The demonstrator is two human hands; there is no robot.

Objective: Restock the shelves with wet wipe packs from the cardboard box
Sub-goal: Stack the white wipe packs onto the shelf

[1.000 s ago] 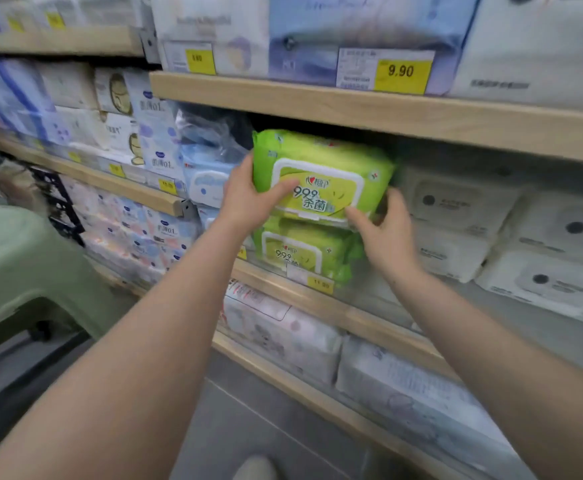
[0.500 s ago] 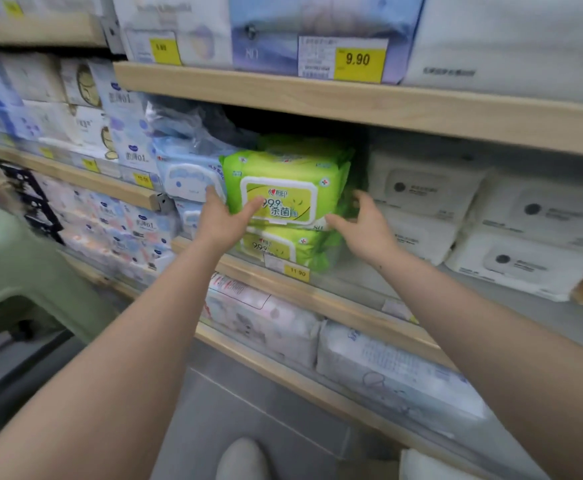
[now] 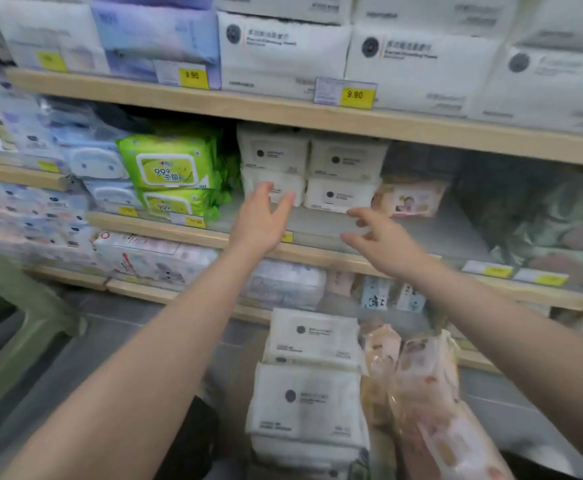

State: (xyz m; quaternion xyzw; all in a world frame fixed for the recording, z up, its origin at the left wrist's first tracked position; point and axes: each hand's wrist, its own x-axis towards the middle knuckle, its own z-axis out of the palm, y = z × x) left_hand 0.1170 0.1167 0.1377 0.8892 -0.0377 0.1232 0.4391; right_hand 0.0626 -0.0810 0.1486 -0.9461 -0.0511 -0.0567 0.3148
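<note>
- The left hand (image 3: 260, 216) was empty, fingers straight, near the shelf edge (image 3: 317, 252).
- The right hand (image 3: 378, 242) held nothing, fingers loose.
- White wet wipe packs (image 3: 309, 396) waited below.
- Best to grab one pack with both hands and stack it flat.

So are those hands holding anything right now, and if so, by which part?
Nothing is held. The left hand and right hand are both open and empty in front of the white packs on the shelf.
</note>
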